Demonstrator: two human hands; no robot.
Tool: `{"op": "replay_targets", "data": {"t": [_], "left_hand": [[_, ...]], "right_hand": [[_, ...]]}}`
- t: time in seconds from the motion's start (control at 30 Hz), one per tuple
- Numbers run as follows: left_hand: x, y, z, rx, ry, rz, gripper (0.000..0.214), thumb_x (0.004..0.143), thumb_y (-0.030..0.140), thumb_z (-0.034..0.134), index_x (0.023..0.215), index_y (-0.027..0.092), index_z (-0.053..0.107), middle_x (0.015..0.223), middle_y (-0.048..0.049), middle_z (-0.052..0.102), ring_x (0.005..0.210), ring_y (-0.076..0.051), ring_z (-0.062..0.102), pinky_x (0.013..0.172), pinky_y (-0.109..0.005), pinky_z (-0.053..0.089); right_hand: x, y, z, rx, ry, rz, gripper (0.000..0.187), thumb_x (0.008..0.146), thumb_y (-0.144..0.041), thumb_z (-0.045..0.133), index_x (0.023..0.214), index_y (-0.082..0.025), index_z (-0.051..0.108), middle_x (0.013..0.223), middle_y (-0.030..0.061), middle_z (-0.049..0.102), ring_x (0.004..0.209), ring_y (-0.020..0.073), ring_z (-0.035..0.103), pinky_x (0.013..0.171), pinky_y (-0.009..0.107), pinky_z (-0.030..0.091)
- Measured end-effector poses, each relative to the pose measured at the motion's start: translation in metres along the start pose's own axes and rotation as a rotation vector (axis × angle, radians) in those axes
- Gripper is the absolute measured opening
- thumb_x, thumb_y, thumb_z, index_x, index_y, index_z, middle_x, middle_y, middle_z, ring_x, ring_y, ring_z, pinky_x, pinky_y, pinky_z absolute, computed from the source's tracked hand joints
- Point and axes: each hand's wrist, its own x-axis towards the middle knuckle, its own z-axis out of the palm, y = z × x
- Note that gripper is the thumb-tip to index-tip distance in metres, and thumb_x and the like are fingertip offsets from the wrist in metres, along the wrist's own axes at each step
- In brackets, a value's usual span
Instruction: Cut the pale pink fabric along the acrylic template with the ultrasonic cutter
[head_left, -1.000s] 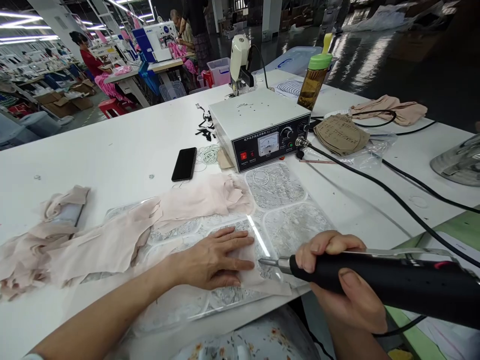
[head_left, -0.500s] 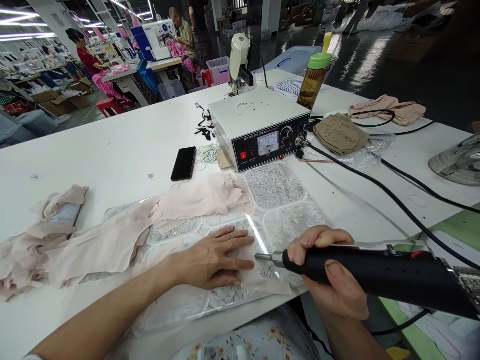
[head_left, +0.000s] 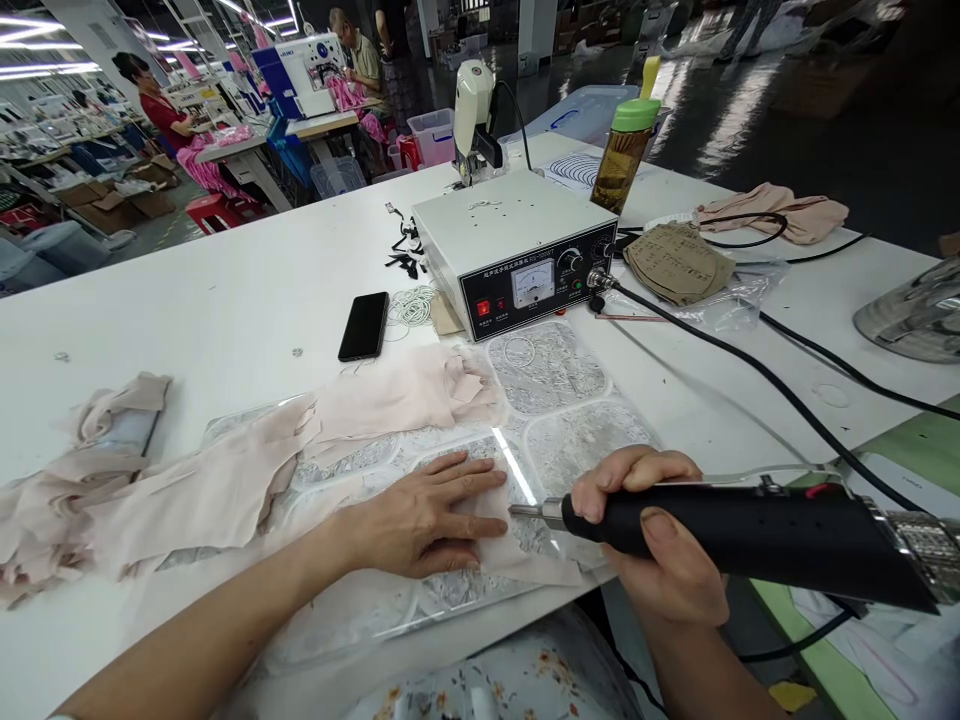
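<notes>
My left hand (head_left: 431, 515) lies flat with fingers stretched over a thin pale pink fabric piece (head_left: 529, 562) on a clear patterned mat (head_left: 581, 435). In my right hand (head_left: 652, 540) is a black handheld ultrasonic welder (head_left: 739, 525), its fingers wrapped round the body. The welder's metal tip points left, close beside my left fingertips; whether it touches the fabric I cannot tell. More pale pink fabric strips (head_left: 390, 395) lie across the mat's upper left part, above my left hand. A bunched fabric heap (head_left: 60, 500) sits at the far left.
A white-topped ultrasonic generator (head_left: 517, 250) stands behind the mat, a black cable (head_left: 757, 390) running from it to the right. Beside it are a phone (head_left: 364, 327), a green-lidded bottle (head_left: 625, 155) and brown paper patterns (head_left: 679, 263). Several people work at sewing machines in the background.
The rear end of the welder has risen slightly in my right hand, its tip staying near my left fingers. My left hand keeps its place on the fabric. The whole view shifts slightly.
</notes>
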Motion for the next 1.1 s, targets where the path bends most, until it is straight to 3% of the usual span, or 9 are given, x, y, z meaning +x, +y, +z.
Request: {"op": "replay_targets", "data": {"t": [0.77,1.1], "left_hand": [[0.001,-0.002,-0.001,0.052,-0.024,0.022,0.037,0.098,0.042,0.049,0.131,0.026,0.057,0.151,-0.0123,0.037,0.140,-0.030,0.034,0.117,-0.049,0.026],[-0.005,-0.014,-0.008,0.105,-0.035,0.015,0.035,0.099,0.036,0.048,0.132,0.026,0.055,0.152,-0.0120,0.034,0.142,-0.029,0.031,0.116,-0.051,0.026]], "right_hand": [[-0.002,-0.003,0.000,0.040,-0.091,0.011,0.006,0.086,-0.027,0.061,0.088,-0.022,0.060,0.080,-0.0010,0.055,0.056,0.0094,0.059,0.055,0.028,0.052],[-0.011,-0.018,-0.014,0.078,0.020,0.098,0.012,0.082,-0.032,0.061,0.089,-0.022,0.061,0.079,0.0004,0.052,0.056,0.0106,0.056,0.055,0.030,0.050]]}}
